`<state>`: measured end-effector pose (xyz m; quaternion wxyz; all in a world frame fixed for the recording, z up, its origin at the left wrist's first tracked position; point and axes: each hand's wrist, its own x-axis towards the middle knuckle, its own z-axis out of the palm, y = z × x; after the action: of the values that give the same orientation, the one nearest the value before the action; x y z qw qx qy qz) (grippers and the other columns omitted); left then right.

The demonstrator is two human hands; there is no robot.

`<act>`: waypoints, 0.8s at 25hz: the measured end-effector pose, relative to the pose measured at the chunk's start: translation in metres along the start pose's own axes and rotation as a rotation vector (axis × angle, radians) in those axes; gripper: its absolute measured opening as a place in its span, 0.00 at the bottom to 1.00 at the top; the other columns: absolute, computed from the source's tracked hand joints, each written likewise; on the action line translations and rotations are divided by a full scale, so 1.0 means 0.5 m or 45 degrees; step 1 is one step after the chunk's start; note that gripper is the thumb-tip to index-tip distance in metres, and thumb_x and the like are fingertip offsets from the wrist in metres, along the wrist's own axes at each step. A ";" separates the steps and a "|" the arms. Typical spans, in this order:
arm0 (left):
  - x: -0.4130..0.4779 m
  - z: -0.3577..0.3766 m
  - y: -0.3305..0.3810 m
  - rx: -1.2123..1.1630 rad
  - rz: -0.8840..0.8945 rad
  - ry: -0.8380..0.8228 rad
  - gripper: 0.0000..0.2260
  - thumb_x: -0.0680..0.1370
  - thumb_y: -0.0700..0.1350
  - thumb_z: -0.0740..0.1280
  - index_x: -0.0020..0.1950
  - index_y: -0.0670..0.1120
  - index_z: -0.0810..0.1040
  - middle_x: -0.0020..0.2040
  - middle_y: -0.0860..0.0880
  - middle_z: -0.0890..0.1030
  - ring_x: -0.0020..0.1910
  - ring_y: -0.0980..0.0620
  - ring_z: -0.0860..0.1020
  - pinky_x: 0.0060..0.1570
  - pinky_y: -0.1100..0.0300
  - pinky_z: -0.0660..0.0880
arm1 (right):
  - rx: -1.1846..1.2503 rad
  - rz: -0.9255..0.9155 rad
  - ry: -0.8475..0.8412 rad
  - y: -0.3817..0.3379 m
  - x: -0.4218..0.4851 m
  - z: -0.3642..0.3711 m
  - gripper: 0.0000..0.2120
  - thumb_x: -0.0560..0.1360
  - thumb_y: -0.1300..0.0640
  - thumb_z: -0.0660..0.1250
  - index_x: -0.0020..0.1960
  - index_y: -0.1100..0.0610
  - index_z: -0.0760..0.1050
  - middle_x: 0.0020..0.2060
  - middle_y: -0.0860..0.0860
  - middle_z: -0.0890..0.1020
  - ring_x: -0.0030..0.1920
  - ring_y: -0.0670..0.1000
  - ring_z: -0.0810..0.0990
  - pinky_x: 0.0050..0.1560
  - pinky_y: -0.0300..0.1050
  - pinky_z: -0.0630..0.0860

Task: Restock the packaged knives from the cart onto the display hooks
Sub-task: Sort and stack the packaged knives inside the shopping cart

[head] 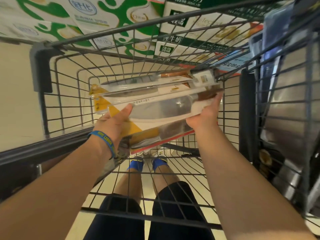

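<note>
Both hands hold a stack of packaged knives (155,103) inside the wire cart (43,150), roughly mid-basket, long side running L to R.

- Left hand (113,122): grips the L end of the stack, thumb (127,109) pressed on top of the clear blister, other fingers underneath and out of sight. Blue wristband (105,142) w/ yellow lettering on that wrist.
- Right hand (205,115): holds the R end by the knife handles, fingers curled round the edge of the packs, thumb up along the side.
- Stack: several clear blister packs on yellow/white cards. Top pack shows a wood-handled knife (173,75). The pack nearest the hands shows a broad blade (164,108). A lower pack w/ a red edge (164,142) sticks out toward the person.

Beyond the cart's far wall are stacked milk cartons (110,16), green-and-white print. At R, past the cart's side, hang shiny packaged goods (285,118), poss. steel kitchenware, too blurred to name. Through the wire floor, the person's legs and blue shoes (136,164) show on a pale floor.
</note>
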<state>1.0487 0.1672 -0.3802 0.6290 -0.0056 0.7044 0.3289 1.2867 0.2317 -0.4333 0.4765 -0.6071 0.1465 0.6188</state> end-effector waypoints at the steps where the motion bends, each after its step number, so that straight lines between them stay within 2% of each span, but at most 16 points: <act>1: 0.001 -0.001 0.000 0.021 0.003 0.014 0.32 0.56 0.61 0.82 0.54 0.45 0.81 0.54 0.39 0.84 0.55 0.37 0.82 0.59 0.38 0.77 | -0.028 -0.023 0.048 -0.015 0.004 -0.003 0.30 0.79 0.28 0.55 0.76 0.42 0.70 0.71 0.56 0.76 0.71 0.63 0.74 0.74 0.67 0.66; 3: 0.003 0.001 0.003 0.047 0.021 0.101 0.34 0.52 0.66 0.80 0.49 0.46 0.82 0.47 0.43 0.86 0.49 0.39 0.84 0.55 0.38 0.79 | -0.022 -0.071 0.144 -0.042 0.012 -0.013 0.28 0.80 0.30 0.55 0.76 0.40 0.67 0.73 0.56 0.74 0.71 0.63 0.73 0.74 0.68 0.64; 6: 0.012 0.003 0.011 0.037 0.011 0.215 0.34 0.51 0.70 0.79 0.46 0.50 0.81 0.37 0.50 0.84 0.44 0.42 0.84 0.52 0.38 0.80 | -0.094 -0.143 0.167 -0.066 0.009 -0.011 0.22 0.83 0.37 0.57 0.75 0.39 0.68 0.71 0.54 0.77 0.67 0.62 0.77 0.69 0.68 0.71; 8: 0.016 0.003 0.007 -0.006 -0.013 0.250 0.31 0.53 0.67 0.80 0.47 0.50 0.81 0.38 0.49 0.84 0.43 0.42 0.84 0.50 0.38 0.81 | -0.142 -0.198 0.168 -0.080 0.007 -0.001 0.17 0.83 0.40 0.58 0.70 0.40 0.73 0.64 0.54 0.81 0.61 0.61 0.81 0.63 0.66 0.77; 11: 0.027 0.001 0.005 -0.047 -0.029 0.236 0.31 0.59 0.66 0.79 0.53 0.48 0.80 0.47 0.46 0.84 0.50 0.39 0.84 0.48 0.39 0.82 | -0.087 -0.191 0.165 -0.089 0.003 0.017 0.16 0.81 0.35 0.59 0.58 0.43 0.79 0.52 0.55 0.87 0.57 0.61 0.83 0.62 0.63 0.77; 12: 0.031 0.001 0.010 -0.177 -0.013 0.169 0.31 0.63 0.67 0.76 0.57 0.48 0.80 0.52 0.46 0.84 0.53 0.40 0.84 0.49 0.41 0.82 | -0.063 -0.192 0.170 -0.086 0.003 0.021 0.16 0.82 0.36 0.58 0.59 0.43 0.79 0.50 0.54 0.88 0.57 0.60 0.83 0.62 0.62 0.78; 14: 0.041 -0.003 0.024 -0.681 -0.006 0.091 0.31 0.70 0.67 0.71 0.63 0.46 0.78 0.57 0.45 0.83 0.52 0.45 0.85 0.47 0.50 0.82 | 0.012 -0.193 0.144 -0.061 0.003 0.025 0.15 0.84 0.43 0.58 0.66 0.44 0.77 0.57 0.54 0.86 0.58 0.58 0.84 0.61 0.58 0.80; 15: 0.048 -0.007 0.031 -0.870 -0.029 0.120 0.30 0.72 0.67 0.69 0.62 0.44 0.78 0.55 0.44 0.84 0.49 0.47 0.85 0.45 0.53 0.82 | 0.016 -0.175 0.124 -0.039 0.003 0.028 0.15 0.85 0.46 0.60 0.68 0.46 0.76 0.60 0.54 0.85 0.58 0.56 0.85 0.57 0.53 0.82; 16: 0.050 -0.009 0.033 -0.891 -0.064 0.135 0.29 0.73 0.67 0.68 0.59 0.43 0.78 0.53 0.44 0.85 0.49 0.47 0.85 0.45 0.54 0.82 | -0.006 -0.154 0.099 -0.016 0.002 0.031 0.15 0.84 0.48 0.63 0.68 0.50 0.76 0.60 0.53 0.85 0.56 0.54 0.86 0.53 0.48 0.84; 18: 0.049 0.003 0.020 -0.513 -0.128 0.076 0.24 0.78 0.64 0.64 0.58 0.44 0.77 0.54 0.46 0.85 0.50 0.49 0.85 0.45 0.56 0.81 | -0.128 -0.085 -0.045 0.024 0.004 0.048 0.15 0.83 0.50 0.65 0.67 0.55 0.76 0.60 0.53 0.85 0.57 0.52 0.85 0.51 0.45 0.84; 20: 0.044 0.015 -0.003 0.012 -0.136 0.034 0.13 0.82 0.54 0.61 0.56 0.46 0.78 0.55 0.46 0.84 0.49 0.50 0.84 0.42 0.59 0.80 | -0.294 -0.030 -0.170 0.045 0.018 0.074 0.13 0.85 0.53 0.62 0.66 0.57 0.74 0.59 0.53 0.84 0.57 0.52 0.85 0.51 0.46 0.84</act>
<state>1.0513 0.1786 -0.4002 0.6363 -0.0445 0.7130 0.2913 1.2485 0.2521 -0.4421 0.4193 -0.6170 0.0352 0.6650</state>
